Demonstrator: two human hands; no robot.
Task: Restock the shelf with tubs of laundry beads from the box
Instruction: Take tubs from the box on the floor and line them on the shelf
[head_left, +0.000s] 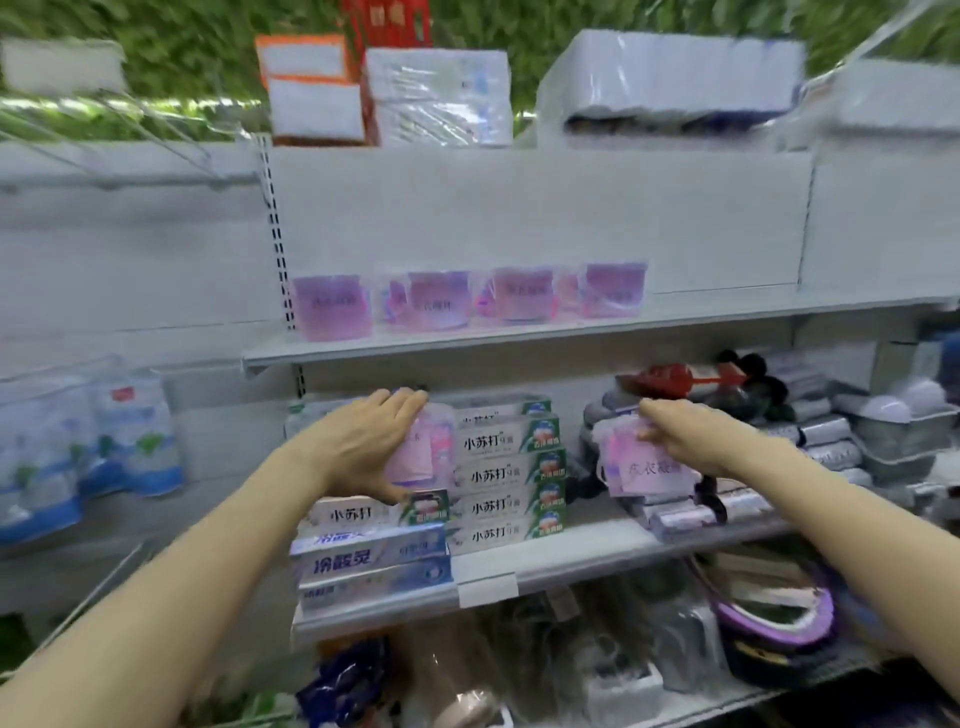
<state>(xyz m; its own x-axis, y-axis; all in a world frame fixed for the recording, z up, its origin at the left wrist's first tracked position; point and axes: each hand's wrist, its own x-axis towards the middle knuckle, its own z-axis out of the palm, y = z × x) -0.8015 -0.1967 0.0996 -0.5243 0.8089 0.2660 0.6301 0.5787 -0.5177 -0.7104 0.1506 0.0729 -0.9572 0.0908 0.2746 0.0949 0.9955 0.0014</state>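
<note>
Each of my hands carries a clear tub of pink and purple laundry beads, raised in front of the lower shelf. My left hand (363, 441) grips one tub (428, 447) from the side, fingers over its top. My right hand (691, 434) grips the other tub (641, 462) from above; its white label faces me. Several more tubs (467, 301) stand in a row on the white upper shelf (675, 312), at its left half. The box is out of view.
Stacked toothpaste cartons (498, 473) fill the lower shelf behind my hands, with rolled bags (810, 441) and a red-handled tool (685, 379) to the right. Wrapped tissue packs (670, 78) sit on top. Blue-and-white bags (88, 436) hang at left. The upper shelf's right half is bare.
</note>
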